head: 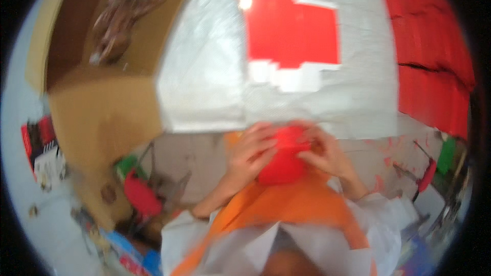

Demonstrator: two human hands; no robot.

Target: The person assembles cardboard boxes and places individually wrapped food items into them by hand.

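Close to my orange apron (295,203), a red piece (285,161), apparently paper, is held between both hands. My left hand (253,151) rests along its left side with the fingers bent over it. At its upper right edge, the fingers and thumb of my right hand (324,151) grip it. Beyond the hands, overlapping red sheets (295,30) with white edges lie fanned out on a whitish woven plastic cover (207,65). The picture is blurred, so folds in the held piece are hard to make out.
Rows of red pieces (429,46) line the right side of the cover. An open cardboard box (107,111) stands at the left, with shiny plastic-wrapped items (126,15) inside. Below on the floor are a red-and-green object (142,195) and a black-and-red carton (42,145).
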